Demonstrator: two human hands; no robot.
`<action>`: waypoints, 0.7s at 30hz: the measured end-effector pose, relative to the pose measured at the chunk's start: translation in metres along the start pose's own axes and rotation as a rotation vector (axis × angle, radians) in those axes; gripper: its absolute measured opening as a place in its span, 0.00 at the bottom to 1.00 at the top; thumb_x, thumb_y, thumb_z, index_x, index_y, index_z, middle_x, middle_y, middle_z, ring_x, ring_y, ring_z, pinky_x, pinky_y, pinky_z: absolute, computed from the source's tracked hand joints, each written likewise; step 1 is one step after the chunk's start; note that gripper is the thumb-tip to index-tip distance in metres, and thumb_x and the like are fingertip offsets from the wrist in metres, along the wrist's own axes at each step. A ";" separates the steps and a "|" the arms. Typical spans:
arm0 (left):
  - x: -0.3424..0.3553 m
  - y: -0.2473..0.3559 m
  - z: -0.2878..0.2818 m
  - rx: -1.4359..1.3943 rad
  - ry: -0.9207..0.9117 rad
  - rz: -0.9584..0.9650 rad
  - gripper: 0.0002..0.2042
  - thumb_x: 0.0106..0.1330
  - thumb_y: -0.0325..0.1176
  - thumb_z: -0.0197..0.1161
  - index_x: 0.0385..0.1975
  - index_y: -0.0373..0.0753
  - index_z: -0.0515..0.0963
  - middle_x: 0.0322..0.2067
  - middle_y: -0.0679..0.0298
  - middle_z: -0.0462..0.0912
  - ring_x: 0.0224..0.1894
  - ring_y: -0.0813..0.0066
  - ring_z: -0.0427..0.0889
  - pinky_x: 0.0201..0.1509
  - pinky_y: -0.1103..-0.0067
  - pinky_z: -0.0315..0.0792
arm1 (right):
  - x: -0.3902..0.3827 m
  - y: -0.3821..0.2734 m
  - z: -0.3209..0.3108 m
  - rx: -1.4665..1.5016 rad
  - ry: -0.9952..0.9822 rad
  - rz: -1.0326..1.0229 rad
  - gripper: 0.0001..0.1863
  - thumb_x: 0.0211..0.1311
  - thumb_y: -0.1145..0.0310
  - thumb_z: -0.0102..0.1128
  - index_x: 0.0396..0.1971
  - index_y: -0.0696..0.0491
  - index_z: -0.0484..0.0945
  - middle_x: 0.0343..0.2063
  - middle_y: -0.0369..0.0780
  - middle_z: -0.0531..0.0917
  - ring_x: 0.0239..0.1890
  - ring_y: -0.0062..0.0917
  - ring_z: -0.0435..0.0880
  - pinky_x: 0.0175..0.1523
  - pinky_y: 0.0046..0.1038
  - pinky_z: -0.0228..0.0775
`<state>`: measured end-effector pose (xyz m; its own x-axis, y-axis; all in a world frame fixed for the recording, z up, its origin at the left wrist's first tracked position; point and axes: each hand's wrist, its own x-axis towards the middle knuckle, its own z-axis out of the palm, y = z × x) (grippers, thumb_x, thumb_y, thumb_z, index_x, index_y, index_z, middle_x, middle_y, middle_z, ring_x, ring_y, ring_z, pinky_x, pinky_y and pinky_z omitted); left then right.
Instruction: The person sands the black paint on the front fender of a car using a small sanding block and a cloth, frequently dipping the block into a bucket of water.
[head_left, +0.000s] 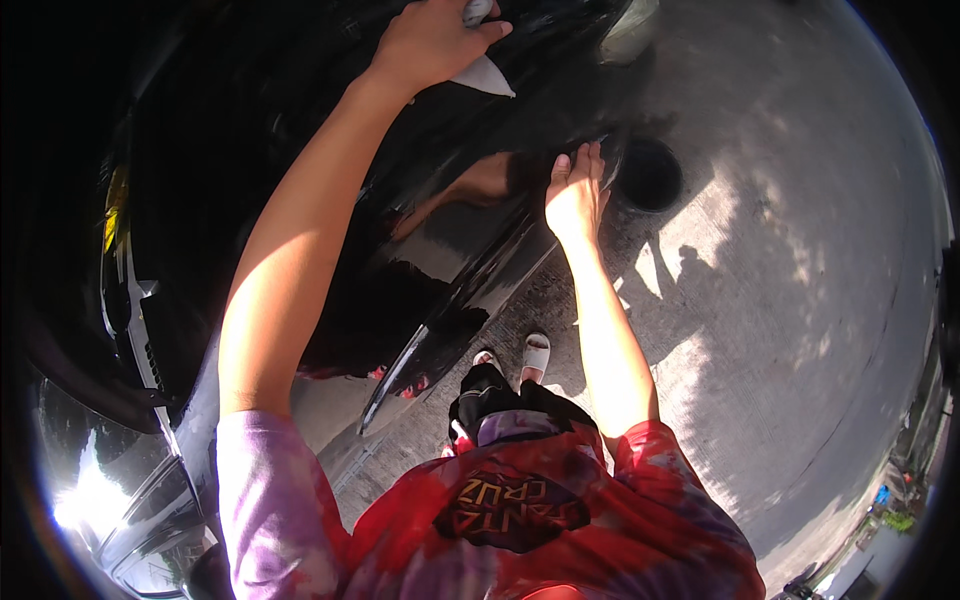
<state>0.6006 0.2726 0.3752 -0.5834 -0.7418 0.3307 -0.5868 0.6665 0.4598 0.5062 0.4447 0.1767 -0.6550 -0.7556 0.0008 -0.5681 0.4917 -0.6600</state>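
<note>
A glossy black car body (pixel 400 290) fills the left side of the head view and mirrors my arm. My left hand (pixel 430 42) reaches far forward over it, fingers closed around a white cloth (pixel 484 77). One pointed corner of the cloth hangs out below the hand against the black paint. My right hand (pixel 577 197) lies on the car's right edge, fingers stretched out and holding nothing. Just right of those fingers is a dark round thing (pixel 649 176), perhaps a bucket; its inside is too dark to make out.
Sunlit concrete ground (pixel 780 300) with shadows stretches to the right. My feet in white sandals (pixel 536 352) stand beside the car. A pale shape (pixel 629 32) shows at the car's far edge. Strong sun glare (pixel 90 505) sits at lower left.
</note>
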 end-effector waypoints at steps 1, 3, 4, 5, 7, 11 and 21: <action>0.000 -0.007 0.000 0.029 0.004 -0.019 0.15 0.64 0.43 0.69 0.43 0.41 0.81 0.40 0.46 0.86 0.47 0.41 0.83 0.52 0.57 0.76 | -0.017 -0.007 0.005 -0.010 -0.005 -0.025 0.37 0.78 0.59 0.47 0.75 0.64 0.50 0.79 0.48 0.43 0.80 0.49 0.45 0.77 0.63 0.38; 0.000 -0.018 -0.006 0.020 0.013 -0.006 0.15 0.64 0.44 0.69 0.44 0.41 0.81 0.41 0.46 0.86 0.48 0.41 0.83 0.52 0.56 0.76 | -0.079 -0.025 0.023 -0.021 -0.002 -0.167 0.39 0.75 0.60 0.52 0.76 0.64 0.49 0.79 0.50 0.42 0.80 0.51 0.44 0.76 0.64 0.39; -0.001 -0.026 -0.004 0.023 0.014 -0.007 0.15 0.64 0.43 0.69 0.44 0.41 0.80 0.41 0.46 0.86 0.48 0.41 0.83 0.52 0.56 0.76 | -0.124 -0.039 0.027 -0.005 -0.095 -0.214 0.41 0.72 0.61 0.56 0.76 0.63 0.48 0.79 0.51 0.42 0.80 0.51 0.43 0.75 0.67 0.38; -0.001 -0.025 -0.004 0.018 0.010 0.007 0.15 0.64 0.43 0.69 0.44 0.42 0.80 0.41 0.46 0.86 0.48 0.41 0.83 0.52 0.56 0.76 | -0.154 -0.050 0.030 -0.014 -0.177 -0.216 0.43 0.70 0.60 0.57 0.77 0.62 0.47 0.79 0.50 0.42 0.80 0.51 0.43 0.75 0.68 0.38; 0.000 -0.027 -0.006 0.041 0.012 -0.006 0.15 0.64 0.43 0.69 0.45 0.42 0.80 0.42 0.46 0.86 0.49 0.42 0.83 0.53 0.56 0.76 | -0.146 -0.046 0.030 -0.041 -0.163 -0.244 0.40 0.73 0.60 0.54 0.77 0.61 0.49 0.79 0.48 0.43 0.80 0.49 0.44 0.75 0.68 0.38; 0.008 -0.012 0.017 0.072 -0.025 0.056 0.16 0.67 0.48 0.66 0.47 0.46 0.81 0.40 0.52 0.88 0.46 0.50 0.87 0.50 0.64 0.78 | -0.027 -0.016 -0.012 0.046 0.033 0.058 0.31 0.80 0.57 0.42 0.75 0.58 0.55 0.78 0.46 0.51 0.79 0.46 0.49 0.76 0.64 0.43; 0.012 -0.040 0.009 0.005 -0.042 0.135 0.14 0.70 0.44 0.64 0.49 0.45 0.78 0.47 0.54 0.86 0.53 0.45 0.83 0.53 0.59 0.75 | -0.149 -0.061 0.053 0.147 -0.003 0.042 0.42 0.78 0.54 0.45 0.79 0.54 0.36 0.80 0.46 0.34 0.82 0.44 0.36 0.76 0.63 0.41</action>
<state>0.6124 0.2377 0.3527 -0.6801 -0.6418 0.3544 -0.5043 0.7604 0.4092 0.6651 0.5047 0.1776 -0.6749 -0.7373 -0.0314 -0.4609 0.4544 -0.7623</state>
